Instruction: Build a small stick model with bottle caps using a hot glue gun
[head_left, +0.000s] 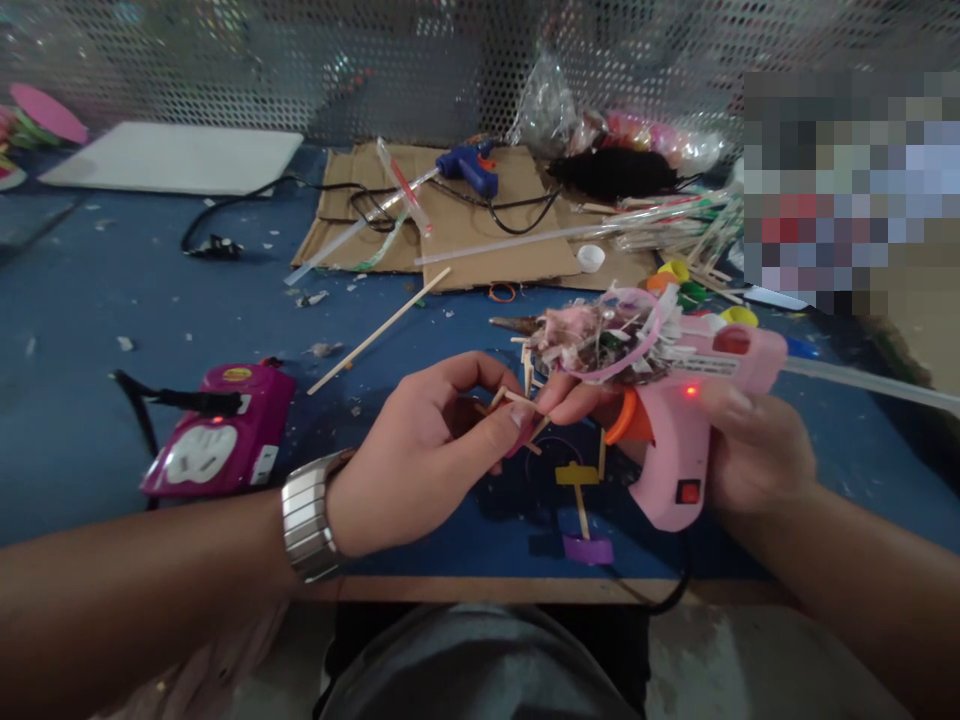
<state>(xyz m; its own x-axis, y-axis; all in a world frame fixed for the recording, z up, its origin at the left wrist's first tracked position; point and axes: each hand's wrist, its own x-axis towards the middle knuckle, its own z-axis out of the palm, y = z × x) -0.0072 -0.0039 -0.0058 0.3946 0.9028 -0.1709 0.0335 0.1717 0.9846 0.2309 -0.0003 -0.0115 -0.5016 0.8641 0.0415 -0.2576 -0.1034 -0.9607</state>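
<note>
My left hand [427,455], with a silver watch on the wrist, pinches short wooden sticks [536,425] between thumb and fingers. How the sticks join is partly hidden by the fingers. Wrapped around a pink hot glue gun [675,450], my right hand [757,450] has a finger stretched forward to the sticks. The gun's red light is lit and its nozzle, caked with glue and scraps, points left. A clear glue stick [870,380] sticks out of its back. Below the hands lies a small stick piece with a yellow part [576,475] and a purple part [589,549].
A purple power socket [225,430] with a black plug sits at left. One long wooden stick [379,330] lies mid-table. Behind are cardboard [502,250], a blue glue gun [472,168], a white board [176,158], bottle caps [675,270] and loose straws. A mesh panel [375,70] stands behind.
</note>
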